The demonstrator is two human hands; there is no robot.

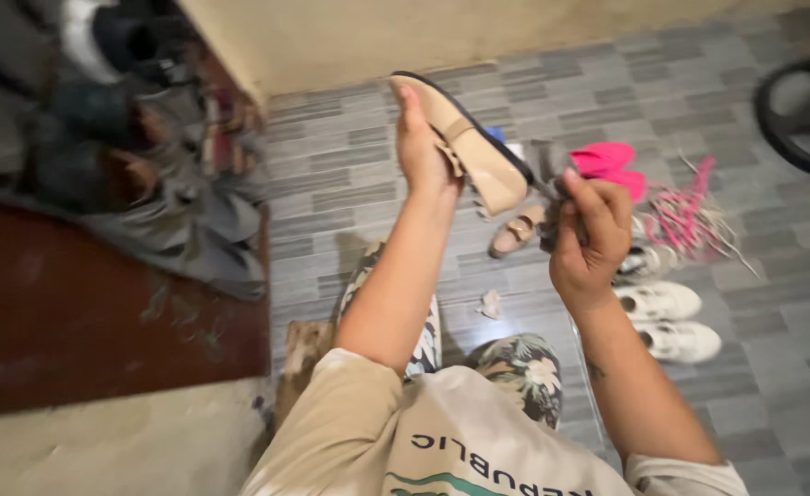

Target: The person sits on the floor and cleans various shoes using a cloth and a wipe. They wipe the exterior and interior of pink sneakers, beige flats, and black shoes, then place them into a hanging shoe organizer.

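1. The left hand [420, 147] is closed around a beige flat shoe [464, 138], gripping its heel end and holding it up above the tiled floor [350, 184].
2. The right hand [590, 234] is curled tight on a small dark brush [545, 174], whose head meets the shoe's toe.
3. The shoe's long axis runs diagonally, heel up-left, toe down-right, dark sole facing away.
4. A matching beige shoe [517, 230] lies on the floor below; white sneakers [667, 317] sit nearby to the right.

White sneakers [667, 317] sit on the grey tiled floor [350, 184] at four o'clock. A pink shoe [607, 163] lies at two o'clock beside tangled pink laces [690, 216]. A small beige shoe [517, 231] rests near centre.
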